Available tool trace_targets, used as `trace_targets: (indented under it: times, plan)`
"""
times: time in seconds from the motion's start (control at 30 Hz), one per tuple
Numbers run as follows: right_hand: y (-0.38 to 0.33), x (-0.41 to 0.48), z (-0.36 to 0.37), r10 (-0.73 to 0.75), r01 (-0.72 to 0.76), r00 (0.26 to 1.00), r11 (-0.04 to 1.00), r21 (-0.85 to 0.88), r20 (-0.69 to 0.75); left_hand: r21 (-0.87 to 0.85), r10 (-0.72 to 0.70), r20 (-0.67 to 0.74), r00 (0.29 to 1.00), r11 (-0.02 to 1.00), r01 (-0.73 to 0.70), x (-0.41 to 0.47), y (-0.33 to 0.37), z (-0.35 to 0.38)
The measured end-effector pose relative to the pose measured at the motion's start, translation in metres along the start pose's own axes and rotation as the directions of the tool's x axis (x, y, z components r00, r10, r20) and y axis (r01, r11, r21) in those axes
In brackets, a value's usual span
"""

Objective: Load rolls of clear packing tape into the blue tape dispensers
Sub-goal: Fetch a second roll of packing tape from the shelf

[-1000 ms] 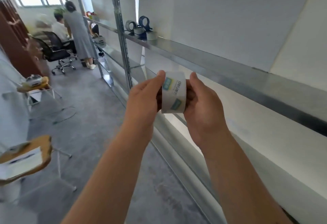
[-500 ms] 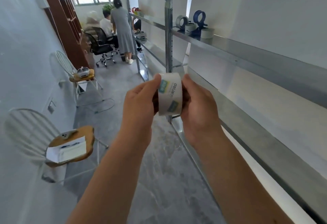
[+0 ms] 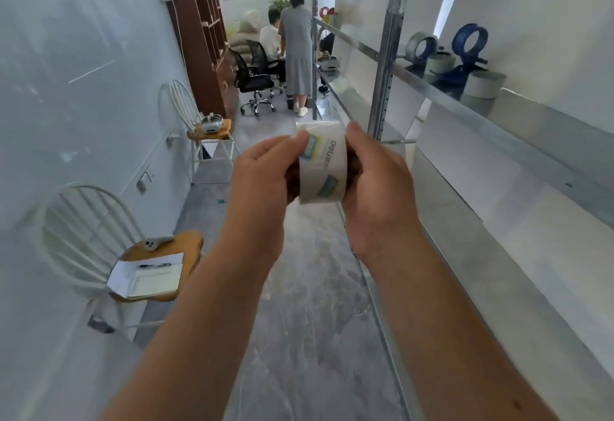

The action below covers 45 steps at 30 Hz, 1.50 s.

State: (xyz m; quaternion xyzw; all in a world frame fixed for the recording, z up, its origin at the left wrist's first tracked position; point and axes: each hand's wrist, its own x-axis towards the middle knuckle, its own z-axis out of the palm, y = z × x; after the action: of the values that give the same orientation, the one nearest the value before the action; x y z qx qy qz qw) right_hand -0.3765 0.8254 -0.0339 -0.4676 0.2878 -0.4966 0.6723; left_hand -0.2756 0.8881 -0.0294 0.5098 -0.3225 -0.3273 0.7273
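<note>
I am holding the tape roll [image 3: 322, 163] in front of me between both hands; my left hand [image 3: 265, 174] and my right hand [image 3: 375, 184] are closing around its sides; the blue dispensers [image 3: 466, 55] are standing on the far right shelf [image 3: 531, 134].

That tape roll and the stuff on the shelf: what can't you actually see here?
- Tape roll, head view: its sides and core are covered by the left hand and right hand; any loose end is not visible.
- Blue dispensers on the shelf: small and blurred, bases partly hidden by spare rolls.
- Label text: too blurred to read fully.
</note>
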Motion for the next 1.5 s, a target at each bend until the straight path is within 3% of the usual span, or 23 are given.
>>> trace_targets:
  times: [0.13,0.33,0.67,1.07,1.5]
  plan:
    - [-0.002,0.062,-0.008,0.028,-0.028,0.996,1.000,-0.002,0.088,0.002,0.027,-0.042,0.999,1.000,-0.027,0.051,-0.009,0.020]
    - [0.010,0.145,-0.006,0.064,-0.063,0.993,0.998,-0.019,0.100,0.001,0.005,-0.105,0.994,1.000,-0.005,0.121,-0.024,0.032]
    - [0.057,0.294,0.047,0.041,-0.038,0.990,0.999,-0.030,0.132,-0.004,-0.008,-0.119,0.993,1.000,0.007,0.285,-0.051,-0.004]
    - [0.098,0.460,0.139,-0.012,0.014,1.000,0.998,-0.062,0.022,-0.009,-0.074,-0.004,0.997,0.997,0.074,0.501,-0.053,-0.061]
    - [0.102,0.597,0.087,-0.157,0.132,0.969,0.981,-0.140,-0.192,0.023,-0.122,0.195,0.973,0.992,0.120,0.635,-0.098,0.022]
